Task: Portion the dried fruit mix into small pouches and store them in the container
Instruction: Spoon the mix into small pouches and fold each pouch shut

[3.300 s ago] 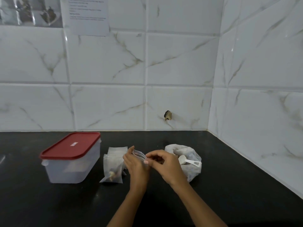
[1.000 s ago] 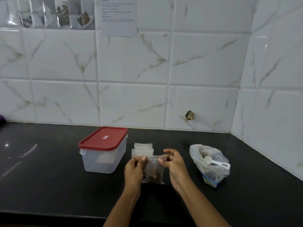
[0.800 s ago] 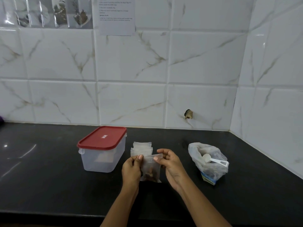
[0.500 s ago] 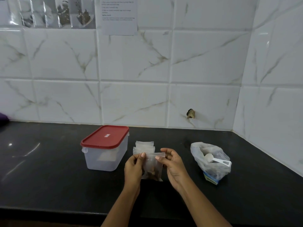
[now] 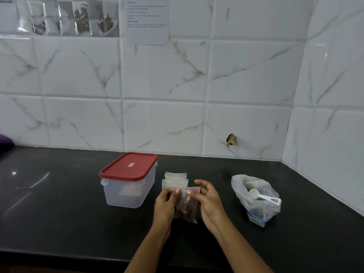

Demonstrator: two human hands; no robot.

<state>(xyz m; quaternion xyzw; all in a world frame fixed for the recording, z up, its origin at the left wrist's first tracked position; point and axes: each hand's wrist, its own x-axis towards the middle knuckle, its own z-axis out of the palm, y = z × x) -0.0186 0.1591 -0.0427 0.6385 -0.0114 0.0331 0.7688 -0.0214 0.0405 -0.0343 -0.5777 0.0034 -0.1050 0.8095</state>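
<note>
A small clear pouch with brown dried fruit at its bottom hangs upright between my hands over the black counter. My left hand pinches its top strip at the left, and my right hand pinches the strip at the right. Behind the pouch lies a stack of empty pouches. To the left stands a clear container with its red lid on. At the right sits the plastic bag of dried fruit mix with a white scoop resting in its mouth.
The black counter runs to a marble-tiled wall behind and a second tiled wall at the right, forming a corner. A purple object shows at the far left edge. A paper sheet hangs on the wall.
My hands lifted the filled pouch upright in front of the pouch stack, and my fingers have slid along its top strip. The container, bag and scoop stayed put; my head shifted left.
</note>
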